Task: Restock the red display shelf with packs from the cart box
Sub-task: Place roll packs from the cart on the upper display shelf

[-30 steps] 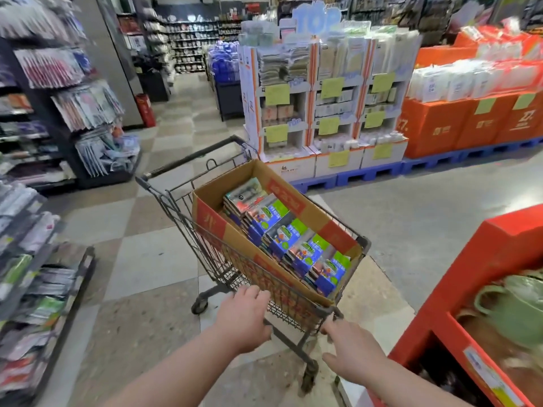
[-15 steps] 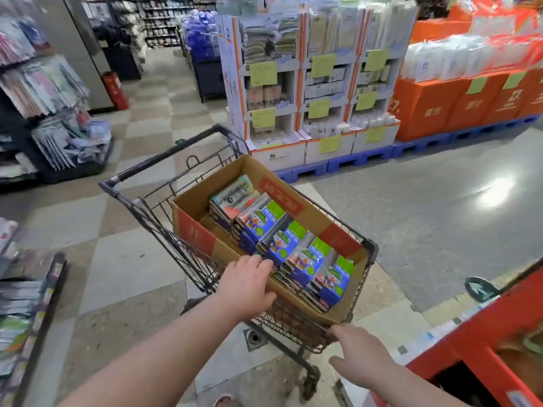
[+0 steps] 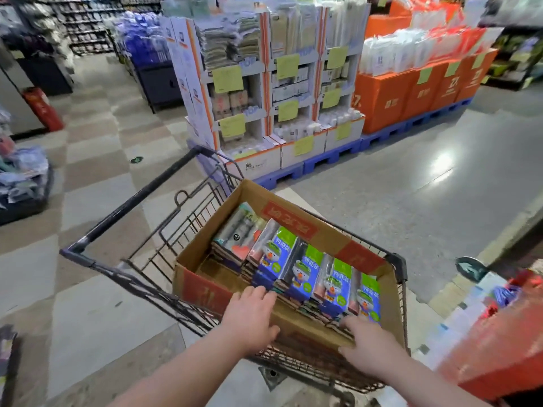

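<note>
You are reaching both hands into the cardboard box [image 3: 293, 221] that is sitting in the wire cart [image 3: 141, 218]; your left hand [image 3: 251, 315] is lying over the box's near wall with its fingers straight, the tips touching the near end of the blue-and-green packs [image 3: 305, 271]; your right hand [image 3: 364, 342] is resting on the same wall further right, fingers over the pack ends, and I cannot tell whether they are pinching one; the packs are lying in an overlapping row inside the box; the red display shelf [image 3: 499, 356] is showing, blurred, just right of the cart.
</note>
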Tool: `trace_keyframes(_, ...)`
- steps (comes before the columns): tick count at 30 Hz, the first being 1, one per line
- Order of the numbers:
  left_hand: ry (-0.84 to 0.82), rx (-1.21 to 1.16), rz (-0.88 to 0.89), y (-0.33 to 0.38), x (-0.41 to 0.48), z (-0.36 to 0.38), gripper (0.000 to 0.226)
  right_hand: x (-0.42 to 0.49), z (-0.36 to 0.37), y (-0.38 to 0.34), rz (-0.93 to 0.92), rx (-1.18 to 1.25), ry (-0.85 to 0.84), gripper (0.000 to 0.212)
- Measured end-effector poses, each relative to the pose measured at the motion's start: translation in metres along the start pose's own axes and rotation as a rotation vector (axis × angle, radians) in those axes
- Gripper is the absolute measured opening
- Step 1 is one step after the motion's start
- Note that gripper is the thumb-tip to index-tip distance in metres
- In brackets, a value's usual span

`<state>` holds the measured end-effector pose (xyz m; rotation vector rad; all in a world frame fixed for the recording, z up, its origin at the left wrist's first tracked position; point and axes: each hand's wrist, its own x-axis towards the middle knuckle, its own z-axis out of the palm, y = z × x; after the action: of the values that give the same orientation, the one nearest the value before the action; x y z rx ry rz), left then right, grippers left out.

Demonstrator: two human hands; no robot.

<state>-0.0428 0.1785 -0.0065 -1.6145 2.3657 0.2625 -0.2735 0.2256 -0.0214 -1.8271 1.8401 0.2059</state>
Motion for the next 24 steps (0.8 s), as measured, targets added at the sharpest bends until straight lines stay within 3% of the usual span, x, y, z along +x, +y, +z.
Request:
trace_keyframes(11, -0.084, -0.047, 0.017, -0.045, 0.052, 0.01, 0.067, 0.058, -0.01, -0.029, 0.049, 0.039, -0.084, 0.052)
trace_keyframes(19, -0.093, -0.062, -0.173, -0.094, 0.111, -0.005, 0.078, 0.14, -0.031, -0.046, -0.052, 0.077, -0.142, 0.047)
trace_keyframes(24, -0.076, -0.108, -0.306, -0.114, 0.162, -0.014, 0.069, 0.18, -0.032, -0.041, -0.069, 0.152, -0.215, 0.053)
